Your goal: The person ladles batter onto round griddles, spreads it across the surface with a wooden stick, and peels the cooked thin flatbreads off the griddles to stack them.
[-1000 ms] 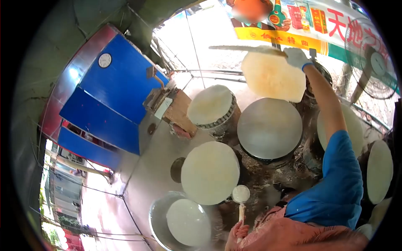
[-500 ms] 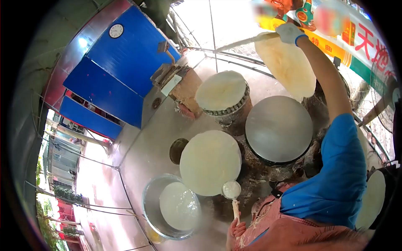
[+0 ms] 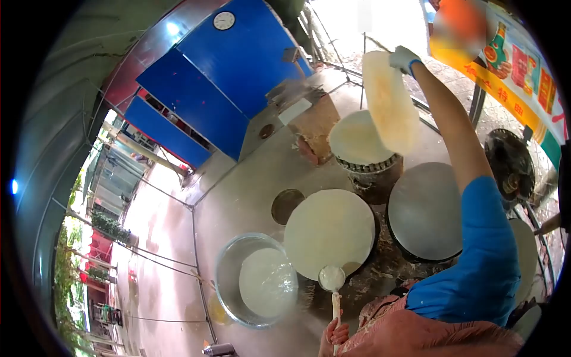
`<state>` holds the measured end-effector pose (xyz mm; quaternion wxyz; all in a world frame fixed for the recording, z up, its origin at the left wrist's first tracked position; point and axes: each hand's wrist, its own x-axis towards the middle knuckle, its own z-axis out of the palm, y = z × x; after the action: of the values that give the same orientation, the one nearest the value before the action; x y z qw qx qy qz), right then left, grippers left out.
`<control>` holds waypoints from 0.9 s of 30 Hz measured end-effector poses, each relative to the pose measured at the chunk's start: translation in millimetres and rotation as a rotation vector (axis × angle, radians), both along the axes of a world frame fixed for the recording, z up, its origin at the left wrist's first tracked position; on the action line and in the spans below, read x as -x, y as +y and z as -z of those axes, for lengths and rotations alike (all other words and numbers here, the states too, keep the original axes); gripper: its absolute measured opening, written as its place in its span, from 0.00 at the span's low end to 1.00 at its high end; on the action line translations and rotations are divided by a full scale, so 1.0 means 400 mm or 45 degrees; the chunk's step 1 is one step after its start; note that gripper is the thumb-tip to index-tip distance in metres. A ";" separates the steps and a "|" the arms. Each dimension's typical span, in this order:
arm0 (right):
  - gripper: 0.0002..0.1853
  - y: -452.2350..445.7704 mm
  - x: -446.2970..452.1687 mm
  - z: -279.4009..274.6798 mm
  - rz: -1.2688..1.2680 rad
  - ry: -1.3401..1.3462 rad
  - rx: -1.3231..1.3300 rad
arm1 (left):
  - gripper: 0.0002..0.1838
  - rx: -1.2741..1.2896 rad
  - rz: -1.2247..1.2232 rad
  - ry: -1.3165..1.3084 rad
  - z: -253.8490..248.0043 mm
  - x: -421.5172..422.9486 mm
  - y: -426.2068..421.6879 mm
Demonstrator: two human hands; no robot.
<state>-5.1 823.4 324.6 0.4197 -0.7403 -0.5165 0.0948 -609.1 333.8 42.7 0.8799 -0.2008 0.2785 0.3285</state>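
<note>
In the head view, holds up a thin pale pancake [image 3: 389,101] by its upper corner in the gloved right hand [image 3: 404,60], fingers bunched together there; exact finger placing too small to tell. Stretches the bare arm and blue sleeve [image 3: 489,238] along the right side of the grey griddle [image 3: 423,205]. Lets the pancake hang clear, up and to the left of the grey griddle, golden patches down its front, lower end in front of another pale round [image 3: 357,140].

Directly under that round, to the upper left of the grey griddle, a dark drum [image 3: 375,185] with a ridged rim. Just to the left of the grey griddle and slightly lower, a broad white round [image 3: 330,232] with a dark edge showing beneath.

To the lower left of the grey griddle, a ladle [image 3: 332,278], curled tightly in the fingers of the left hand [image 3: 336,336], bowl upward, overlapping the white round's near edge; touching or just above, cannot tell. Farther left of the grey griddle, a shiny metal tub [image 3: 229,279] with white liquid [image 3: 267,282] inside. Well up and to the left of the grey griddle, blue panels [image 3: 238,65] and a round clock [image 3: 224,21].
</note>
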 end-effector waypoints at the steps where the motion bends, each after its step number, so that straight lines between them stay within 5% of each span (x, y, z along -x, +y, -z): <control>1: 0.10 -0.013 -0.017 0.021 -0.015 0.181 -0.024 | 0.19 0.000 -0.020 -0.007 0.001 -0.004 0.003; 5: 0.16 0.044 -0.067 0.368 0.036 0.787 -0.231 | 0.18 -0.021 -0.103 -0.038 0.011 -0.027 0.014; 7: 0.20 0.070 -0.035 0.609 0.110 0.579 -0.196 | 0.19 -0.021 -0.158 -0.052 0.014 -0.040 0.015; 8: 0.17 0.078 0.002 0.720 0.201 1.093 -0.185 | 0.19 -0.017 -0.190 -0.060 0.014 -0.048 0.017; 10: 0.10 0.085 0.056 0.912 0.283 1.056 -0.107 | 0.19 -0.015 -0.249 -0.075 0.012 -0.061 0.019; 12: 0.14 0.091 0.131 0.997 0.577 1.059 -0.246 | 0.19 -0.015 -0.306 -0.072 0.000 -0.060 0.017; 15: 0.20 0.108 0.105 1.112 0.408 0.816 0.145 | 0.19 0.014 -0.375 -0.100 -0.017 -0.049 -0.010; 18: 0.23 0.146 0.053 1.194 0.355 0.486 0.342 | 0.19 0.034 -0.433 -0.234 -0.027 -0.035 -0.033; 21: 0.27 -0.002 0.094 1.002 0.328 0.208 0.494 | 0.19 0.025 -0.525 -0.451 -0.048 -0.013 -0.039; 24: 0.27 -0.107 0.233 0.855 0.137 0.096 0.296 | 0.19 -0.028 -0.613 -0.571 -0.073 0.037 -0.029; 27: 0.22 -0.180 0.402 0.824 -0.400 0.235 -0.062 | 0.16 -0.138 -0.729 -0.655 -0.075 0.107 -0.019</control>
<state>-165.8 751.4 -5.0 0.4632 -0.6284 -0.5870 0.2143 -651.9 326.3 72.6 0.8031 -0.2995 -0.0362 0.5139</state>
